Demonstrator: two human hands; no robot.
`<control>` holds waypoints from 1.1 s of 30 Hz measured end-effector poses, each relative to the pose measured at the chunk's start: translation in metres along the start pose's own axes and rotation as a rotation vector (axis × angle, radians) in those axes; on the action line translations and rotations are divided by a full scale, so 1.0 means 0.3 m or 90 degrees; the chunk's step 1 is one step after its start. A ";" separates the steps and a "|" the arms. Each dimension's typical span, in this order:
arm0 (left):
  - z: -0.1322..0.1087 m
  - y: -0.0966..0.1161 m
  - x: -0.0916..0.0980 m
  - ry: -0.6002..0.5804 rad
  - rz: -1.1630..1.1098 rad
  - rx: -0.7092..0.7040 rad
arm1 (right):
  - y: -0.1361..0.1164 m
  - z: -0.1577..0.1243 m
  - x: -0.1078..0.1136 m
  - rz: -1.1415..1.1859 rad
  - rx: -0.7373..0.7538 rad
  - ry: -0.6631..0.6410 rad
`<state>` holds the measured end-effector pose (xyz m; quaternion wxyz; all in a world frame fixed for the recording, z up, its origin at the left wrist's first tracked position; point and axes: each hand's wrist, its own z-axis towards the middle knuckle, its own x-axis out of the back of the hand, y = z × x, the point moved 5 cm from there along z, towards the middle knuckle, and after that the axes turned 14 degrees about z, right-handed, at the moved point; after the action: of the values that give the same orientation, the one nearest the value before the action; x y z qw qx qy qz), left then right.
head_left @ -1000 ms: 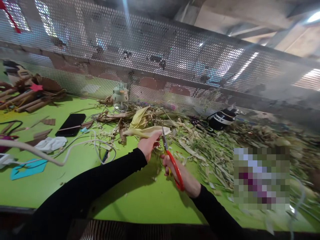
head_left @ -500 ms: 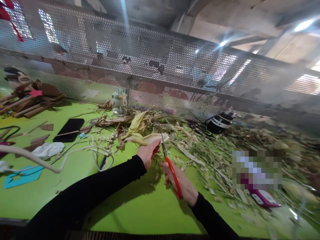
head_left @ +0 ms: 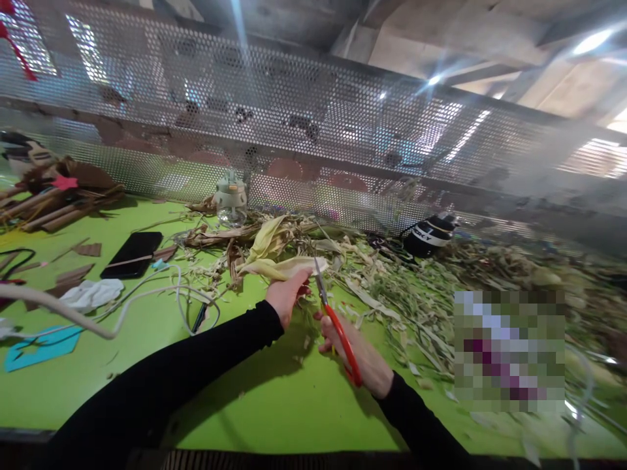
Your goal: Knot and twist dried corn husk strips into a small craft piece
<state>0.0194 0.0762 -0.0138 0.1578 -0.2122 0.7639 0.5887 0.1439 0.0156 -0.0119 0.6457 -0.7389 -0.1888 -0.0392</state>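
Note:
My left hand is closed round the end of a pale yellow corn husk and lifts it just above the green table. My right hand grips red-handled scissors, whose blades point up at the husk right beside my left fingers. Both arms wear black sleeves. A pile of dried husks and leaves lies behind and to the right of my hands.
A black phone, a white cable, a white cloth and a blue cut-out lie at the left. A small jar and a black cap stand by the perforated metal screen. Brown sticks lie far left.
My hands hold the husk and the scissors much as before. The camera has shifted slightly, and the scissor blades sit a little nearer the husk.

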 end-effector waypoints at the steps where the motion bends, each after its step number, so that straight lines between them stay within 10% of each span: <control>1: 0.001 -0.002 0.001 -0.001 0.004 -0.001 | 0.008 0.002 0.000 0.003 0.003 -0.004; 17: 0.012 -0.018 0.005 -0.047 0.041 0.061 | 0.066 -0.040 0.034 0.066 -0.105 0.052; 25: 0.000 -0.035 0.000 -0.182 0.200 0.127 | 0.031 -0.080 0.272 -0.340 -0.014 0.136; 33: 0.009 -0.030 0.003 -0.242 0.254 0.111 | 0.060 -0.140 0.347 -0.497 -0.046 0.114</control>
<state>0.0234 0.0767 -0.0224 0.1965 0.0708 0.7951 0.5694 0.2539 -0.0029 0.0095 0.5697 -0.6275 -0.3966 -0.3526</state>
